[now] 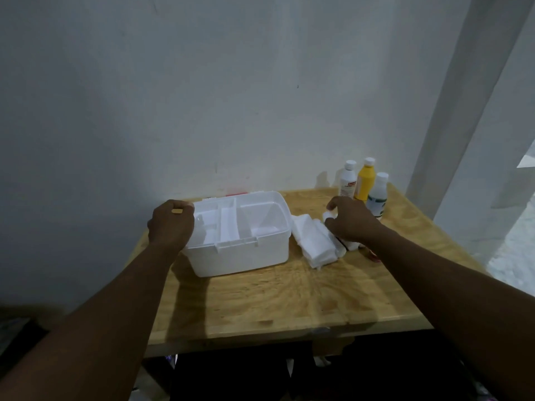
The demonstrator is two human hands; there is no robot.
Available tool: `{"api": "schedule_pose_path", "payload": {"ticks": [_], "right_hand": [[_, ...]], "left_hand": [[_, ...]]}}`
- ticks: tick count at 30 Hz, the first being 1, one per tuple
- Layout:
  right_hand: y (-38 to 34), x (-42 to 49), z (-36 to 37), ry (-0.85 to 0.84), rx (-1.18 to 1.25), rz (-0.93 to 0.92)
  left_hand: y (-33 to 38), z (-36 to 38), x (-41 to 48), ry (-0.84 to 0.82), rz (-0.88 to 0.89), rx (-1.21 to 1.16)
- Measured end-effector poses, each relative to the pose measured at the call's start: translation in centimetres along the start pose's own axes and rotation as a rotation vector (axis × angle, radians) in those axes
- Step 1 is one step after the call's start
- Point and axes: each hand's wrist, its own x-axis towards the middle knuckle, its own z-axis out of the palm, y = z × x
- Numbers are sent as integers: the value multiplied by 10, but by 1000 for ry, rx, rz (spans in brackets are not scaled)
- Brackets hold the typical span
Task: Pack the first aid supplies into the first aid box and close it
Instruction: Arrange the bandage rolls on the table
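Left hand [170, 224] grips first aid box [240, 256] rim; right hand [351, 221] pinches white roll [328, 215]; risk: lifting knuckles may topple 3 bottles [365, 183] just behind.

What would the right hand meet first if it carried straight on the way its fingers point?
Probably the right wall of the open white plastic box, near its far corner. The right hand, holding a small white roll, points left and away; depth is unclear.

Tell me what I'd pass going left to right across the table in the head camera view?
Left hand → first aid box, whose rim that hand grips → folded gauze → white bottle → yellow bottle → green-labelled bottle. The right hand, pinching a bandage roll, overlaps gauze and bottles, so it is left out.
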Motion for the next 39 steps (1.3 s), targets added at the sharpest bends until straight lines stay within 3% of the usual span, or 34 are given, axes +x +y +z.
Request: {"api": "schedule_pose_path", "payload": {"ticks": [6,10,17,28,34,39], "right_hand": [[-76,3,-22,193,371,-180],[-139,-9,-12,90,454,-313],[-166,-22,34,-77,216,-417],[-156,-13,39,-246,-15,-391],[-129,-5,-19,-92,81,-370],[-67,-1,-80,9,109,-235]], "left_hand": [[1,-1,0,-6,-28,-24],[1,-2,-1,-14,-40,-49],[-1,-4,-1,-20,-48,-68],[2,-2,0,-29,-14,22],[14,-7,12,-18,286,540],[56,13,7,-51,485,502]]}}
